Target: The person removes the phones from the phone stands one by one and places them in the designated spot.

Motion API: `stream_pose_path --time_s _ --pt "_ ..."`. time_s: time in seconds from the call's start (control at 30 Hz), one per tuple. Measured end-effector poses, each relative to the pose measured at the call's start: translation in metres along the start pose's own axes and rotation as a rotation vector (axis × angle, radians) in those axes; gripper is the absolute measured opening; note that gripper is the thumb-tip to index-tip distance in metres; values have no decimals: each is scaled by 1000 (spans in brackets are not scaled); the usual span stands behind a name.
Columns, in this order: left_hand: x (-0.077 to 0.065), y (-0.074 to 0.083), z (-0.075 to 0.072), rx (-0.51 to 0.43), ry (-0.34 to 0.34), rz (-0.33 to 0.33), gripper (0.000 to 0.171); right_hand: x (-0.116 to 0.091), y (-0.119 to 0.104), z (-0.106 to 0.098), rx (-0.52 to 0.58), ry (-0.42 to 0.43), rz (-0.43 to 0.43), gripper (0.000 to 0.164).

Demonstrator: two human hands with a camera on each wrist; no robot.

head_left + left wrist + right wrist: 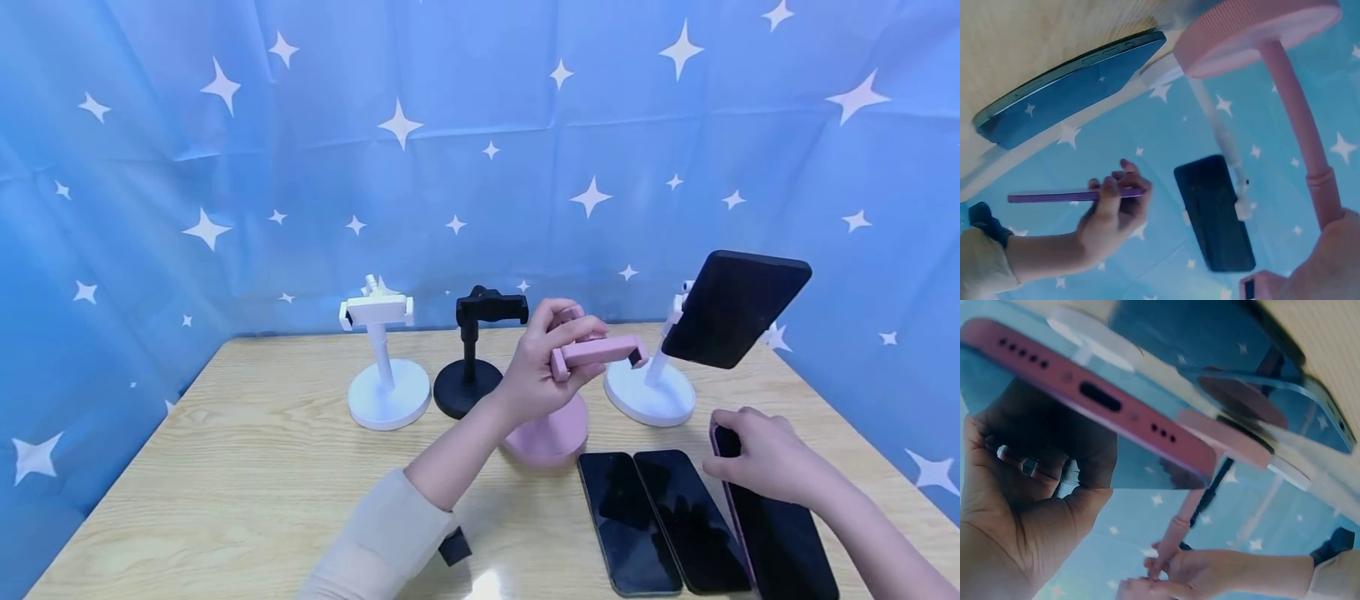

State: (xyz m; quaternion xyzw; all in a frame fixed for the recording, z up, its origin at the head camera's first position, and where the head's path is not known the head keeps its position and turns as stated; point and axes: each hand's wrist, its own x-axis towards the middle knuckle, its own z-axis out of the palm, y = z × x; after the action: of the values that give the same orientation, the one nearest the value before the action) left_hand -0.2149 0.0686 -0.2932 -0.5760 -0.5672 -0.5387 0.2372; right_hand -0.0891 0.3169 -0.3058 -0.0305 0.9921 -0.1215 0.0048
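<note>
My left hand [531,371] grips the pink phone stand [553,435] at its top, fingers curled round behind the pink clamp [600,351]. The clamp holds no phone; its round base is below the hand. At the right, my right hand [772,457] pinches a pink-framed phone [787,542] near its far end. The phone's dark screen faces up in the head view, and its pink end with the charging port [1100,397] faces the right wrist camera. In the left wrist view the phone [1054,197] appears edge-on, raised in the fingers.
Two dark phones [628,525] [692,518] lie side by side left of the held one. Behind stands a white stand [651,393] bearing a dark phone [738,308]. A black stand [469,379] and another white stand [388,396] are further left. A starry blue curtain [480,167] hangs behind the table.
</note>
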Motion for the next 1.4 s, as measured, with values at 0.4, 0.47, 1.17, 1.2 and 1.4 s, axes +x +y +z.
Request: stream_pose_path --time_s 0.4,0.47,1.17,1.2,1.4 --pt "7 -44 23 344 69 152 31 4 35 14 53 -111 -5 19" --pt "4 -48 24 368 67 152 31 5 36 17 68 -115 -17 20" --pt "11 -56 19 263 11 -98 35 10 42 24 81 -131 -49 22" --pt "11 -56 19 257 6 -103 35 10 42 24 82 -132 -51 22" --pt "12 -59 19 184 1 -141 33 8 42 25 99 -133 -57 20"
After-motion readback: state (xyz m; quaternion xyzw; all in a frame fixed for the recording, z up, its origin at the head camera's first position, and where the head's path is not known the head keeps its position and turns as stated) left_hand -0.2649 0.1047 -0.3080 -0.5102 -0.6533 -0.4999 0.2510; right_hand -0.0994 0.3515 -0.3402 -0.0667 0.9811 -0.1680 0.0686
